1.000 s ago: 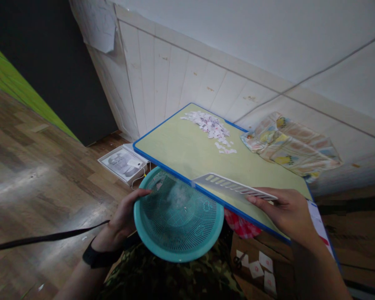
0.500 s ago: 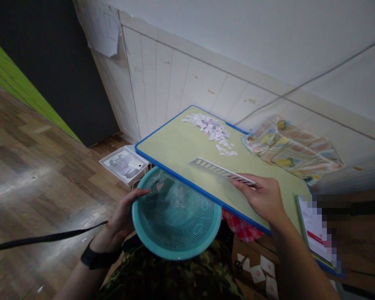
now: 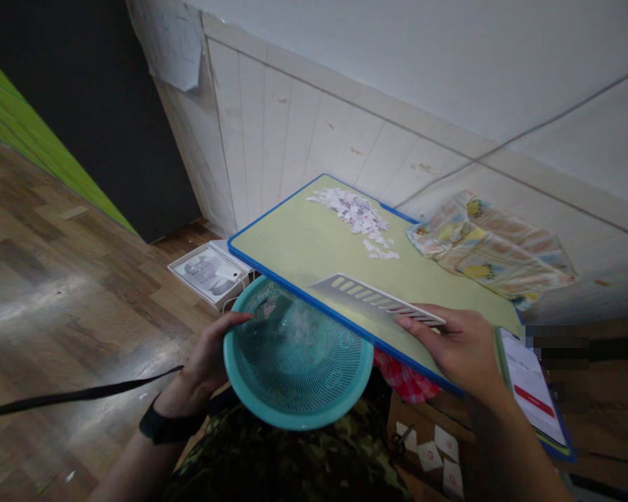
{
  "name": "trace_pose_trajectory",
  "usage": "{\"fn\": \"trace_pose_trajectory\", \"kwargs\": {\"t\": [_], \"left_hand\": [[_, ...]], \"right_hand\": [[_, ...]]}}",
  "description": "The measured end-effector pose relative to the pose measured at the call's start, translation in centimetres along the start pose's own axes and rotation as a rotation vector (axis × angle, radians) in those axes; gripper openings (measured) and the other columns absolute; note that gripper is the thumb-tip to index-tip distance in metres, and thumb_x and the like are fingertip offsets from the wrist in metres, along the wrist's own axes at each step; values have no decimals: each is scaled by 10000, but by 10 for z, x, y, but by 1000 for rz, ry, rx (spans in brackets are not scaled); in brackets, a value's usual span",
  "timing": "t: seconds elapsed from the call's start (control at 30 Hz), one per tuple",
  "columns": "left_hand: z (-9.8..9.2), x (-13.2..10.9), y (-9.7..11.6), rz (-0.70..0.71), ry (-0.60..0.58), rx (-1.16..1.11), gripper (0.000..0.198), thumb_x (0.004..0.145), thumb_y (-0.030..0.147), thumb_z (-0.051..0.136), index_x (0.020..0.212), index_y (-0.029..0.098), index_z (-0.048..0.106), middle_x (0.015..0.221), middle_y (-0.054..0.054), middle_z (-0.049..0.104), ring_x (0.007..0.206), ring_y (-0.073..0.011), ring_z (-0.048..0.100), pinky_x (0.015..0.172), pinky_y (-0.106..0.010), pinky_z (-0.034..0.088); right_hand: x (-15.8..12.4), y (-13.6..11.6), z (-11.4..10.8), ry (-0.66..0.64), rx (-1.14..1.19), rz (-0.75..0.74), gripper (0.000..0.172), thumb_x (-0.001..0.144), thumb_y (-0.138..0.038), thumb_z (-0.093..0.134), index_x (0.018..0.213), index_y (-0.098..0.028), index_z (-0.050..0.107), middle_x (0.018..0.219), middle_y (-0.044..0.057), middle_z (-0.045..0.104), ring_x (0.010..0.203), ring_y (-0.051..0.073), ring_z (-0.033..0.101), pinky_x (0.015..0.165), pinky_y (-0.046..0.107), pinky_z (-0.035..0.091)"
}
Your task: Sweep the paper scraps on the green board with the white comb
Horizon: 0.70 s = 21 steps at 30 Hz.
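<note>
My left hand [image 3: 212,355] grips the rim of a teal mesh basket [image 3: 298,359], held below the near edge of a yellow-green table with a blue border [image 3: 303,244]. Pale paper bits lie inside the basket. My right hand [image 3: 463,345] is closed on a long white slotted plastic blade [image 3: 374,298], which lies on the table near its front edge. A heap of small cut paper pieces [image 3: 356,213] sits at the far side of the table.
A patterned cloth [image 3: 489,247] lies at the table's right by the white panelled wall. A clipboard with paper [image 3: 534,383] is at the right. A white box [image 3: 209,268] rests on the wooden floor. Paper squares and scissors [image 3: 423,446] lie below.
My right hand drew the slotted blade away from the table edge, then brought it back toward the front edge. The basket stayed in place under the edge.
</note>
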<state>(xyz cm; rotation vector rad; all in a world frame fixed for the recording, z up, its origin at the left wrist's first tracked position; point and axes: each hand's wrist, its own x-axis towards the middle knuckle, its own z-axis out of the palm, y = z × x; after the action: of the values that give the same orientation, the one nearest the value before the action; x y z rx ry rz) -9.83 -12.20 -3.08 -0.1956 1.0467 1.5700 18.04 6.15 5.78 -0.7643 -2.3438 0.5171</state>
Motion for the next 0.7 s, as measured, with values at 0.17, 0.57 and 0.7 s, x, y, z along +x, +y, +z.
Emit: {"fn": "trace_pose_trajectory", "kwargs": {"t": [0.17,0.57,0.7], "left_hand": [[1,-1,-1,27,5,-6,194,824,81,641,784,84,831,638,-123,820,509,-214,752,585,-281,651],[-3,9,-1,-28,72,11,229,786,32,607,639,133,752,531,-103,768,412,-205,695,471,-285,621],[-5,11,-4,-4,76,26,206,780,26,625,670,143,755,561,-105,788,442,-238,724,474,-320,637]], "right_hand": [[0,2,2,-3,30,9,132,842,-222,755,929,-235,853,865,29,829,713,234,798,659,282,639],[30,55,21,114,37,153,228,873,-323,707,1021,-219,845,1023,66,825,901,281,791,816,372,615],[44,76,15,93,26,177,255,862,-342,702,1029,-212,844,990,73,831,837,276,775,746,359,585]]}}
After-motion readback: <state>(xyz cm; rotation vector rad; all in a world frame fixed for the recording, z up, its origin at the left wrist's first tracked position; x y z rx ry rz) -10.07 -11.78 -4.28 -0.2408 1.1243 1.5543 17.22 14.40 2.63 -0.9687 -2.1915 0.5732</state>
